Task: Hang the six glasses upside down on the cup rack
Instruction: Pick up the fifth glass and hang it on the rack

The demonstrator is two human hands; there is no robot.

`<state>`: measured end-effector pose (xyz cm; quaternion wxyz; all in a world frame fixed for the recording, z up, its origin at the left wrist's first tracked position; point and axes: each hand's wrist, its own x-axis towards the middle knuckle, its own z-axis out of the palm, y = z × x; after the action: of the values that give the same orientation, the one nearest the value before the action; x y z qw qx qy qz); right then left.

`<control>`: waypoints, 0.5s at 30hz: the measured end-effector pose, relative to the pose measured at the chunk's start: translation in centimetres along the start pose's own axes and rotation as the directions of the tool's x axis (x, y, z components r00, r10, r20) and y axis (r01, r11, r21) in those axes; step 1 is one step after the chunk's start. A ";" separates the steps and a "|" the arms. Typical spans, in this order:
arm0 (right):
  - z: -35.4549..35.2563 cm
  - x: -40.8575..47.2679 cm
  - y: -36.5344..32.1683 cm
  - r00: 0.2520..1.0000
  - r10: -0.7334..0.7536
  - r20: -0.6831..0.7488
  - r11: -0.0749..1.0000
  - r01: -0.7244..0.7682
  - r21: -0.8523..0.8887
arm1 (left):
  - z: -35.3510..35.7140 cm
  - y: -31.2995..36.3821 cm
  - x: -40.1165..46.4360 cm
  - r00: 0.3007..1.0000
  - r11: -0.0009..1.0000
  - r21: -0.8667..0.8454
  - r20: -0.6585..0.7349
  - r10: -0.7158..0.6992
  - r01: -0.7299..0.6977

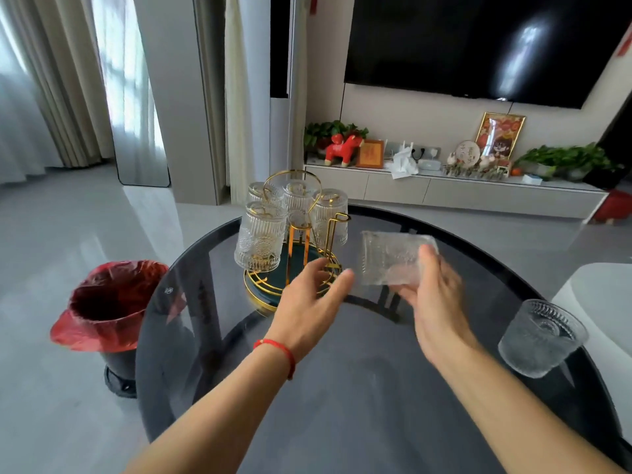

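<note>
A gold wire cup rack (295, 234) with a green round base stands on the dark glass table (342, 388). Several ribbed clear glasses hang upside down on it, the nearest (260, 239) at front left. An empty gold peg (333, 230) rises at the rack's right. My right hand (434, 292) grips a blurred clear glass (390, 258), lying sideways with its mouth toward the rack, just right of that peg. My left hand (307, 302) is open, fingers apart, at the rack's base rim. One more glass (542, 336) stands upright at the table's right edge.
A bin with a red liner (109, 302) stands on the floor left of the table. A white seat (598, 302) is at the right. Behind are a TV console (478, 193) with ornaments and a wall-mounted TV (478, 46).
</note>
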<state>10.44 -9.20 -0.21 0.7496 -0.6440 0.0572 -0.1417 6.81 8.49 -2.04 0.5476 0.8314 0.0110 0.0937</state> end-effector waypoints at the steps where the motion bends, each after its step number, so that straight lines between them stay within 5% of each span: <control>1: 0.3 0.9 -0.7 0.997 -0.071 -0.034 0.996 0.069 -0.064 | -0.2 -0.7 0.0 0.997 0.983 0.175 -0.044 0.056 -0.047; 3: 1.5 2.4 -2.1 0.980 -0.199 -0.012 0.968 0.194 -0.158 | -0.3 -1.8 -0.1 0.994 0.913 0.403 -0.056 0.090 -0.060; 8: 4.8 4.7 -4.9 0.901 -0.433 0.038 0.798 0.402 -0.448 | -1.1 -2.5 0.5 0.996 0.888 0.459 -0.086 0.013 0.028; 15: 8.5 4.9 -4.8 0.877 -0.385 0.288 0.585 0.473 -0.659 | -0.7 -2.5 0.4 0.999 0.818 0.575 -0.048 0.007 0.022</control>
<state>16.76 -3.14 6.40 0.3861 -0.8836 -0.0929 -0.2481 7.29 10.18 -3.96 0.2711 0.9554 0.0551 0.1036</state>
